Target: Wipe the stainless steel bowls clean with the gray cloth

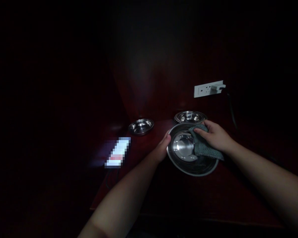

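A shiny steel bowl is held up over the dark red table, its opening tilted toward me. My left hand grips its left rim, thumb over the edge and the other fingers hidden behind. At the upper right of the bowl, my right hand is closed on a grey-green cloth. The cloth lies against the inner wall and hangs over the right rim. Just behind the bowl sits a stack of steel bowls. Farther left, another steel bowl rests on the table.
A lit, pixelated screen lies at the table's left side, with a thin cable below it. On the back wall is a white socket plate with a plug in it, and a dark cord hangs down from there. The surroundings are very dark.
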Demonstrator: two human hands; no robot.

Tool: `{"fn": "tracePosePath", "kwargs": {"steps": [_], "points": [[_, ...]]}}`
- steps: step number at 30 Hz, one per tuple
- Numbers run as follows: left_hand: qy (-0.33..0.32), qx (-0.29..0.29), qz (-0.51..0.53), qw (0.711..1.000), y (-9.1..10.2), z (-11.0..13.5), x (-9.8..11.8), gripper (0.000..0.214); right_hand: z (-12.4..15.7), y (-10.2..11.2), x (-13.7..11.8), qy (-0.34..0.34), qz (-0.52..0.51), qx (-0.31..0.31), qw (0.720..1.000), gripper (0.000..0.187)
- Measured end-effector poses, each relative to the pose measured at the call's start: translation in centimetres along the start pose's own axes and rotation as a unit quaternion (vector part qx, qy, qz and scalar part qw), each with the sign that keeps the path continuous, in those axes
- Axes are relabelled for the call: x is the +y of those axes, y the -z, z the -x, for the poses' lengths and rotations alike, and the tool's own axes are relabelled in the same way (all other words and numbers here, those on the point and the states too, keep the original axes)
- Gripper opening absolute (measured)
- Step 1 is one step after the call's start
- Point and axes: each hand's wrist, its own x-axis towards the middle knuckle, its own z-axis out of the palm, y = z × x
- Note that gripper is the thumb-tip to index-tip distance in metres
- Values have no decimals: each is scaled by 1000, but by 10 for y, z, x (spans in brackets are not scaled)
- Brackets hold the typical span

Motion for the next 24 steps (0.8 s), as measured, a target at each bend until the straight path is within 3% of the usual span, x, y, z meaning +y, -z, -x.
{"fn": "tracePosePath", "kwargs": {"steps": [7, 12, 17, 24], "points": [[-85, -31, -16, 996, 3, 0, -7, 76, 1, -1, -8, -85, -77, 85, 990, 25], [-75, -33, -41, 996, -2, 5, -2, 84, 1, -5, -6, -89, -121, 83, 985, 23], [-48, 8, -30, 998, -4, 5, -1, 73, 2, -5, -2, -53, -77, 92, 991, 25], [-18, 25, -18, 999, -3, 4, -1, 64, 3, -4, -7, -70, -59, 79, 993, 24]]}}
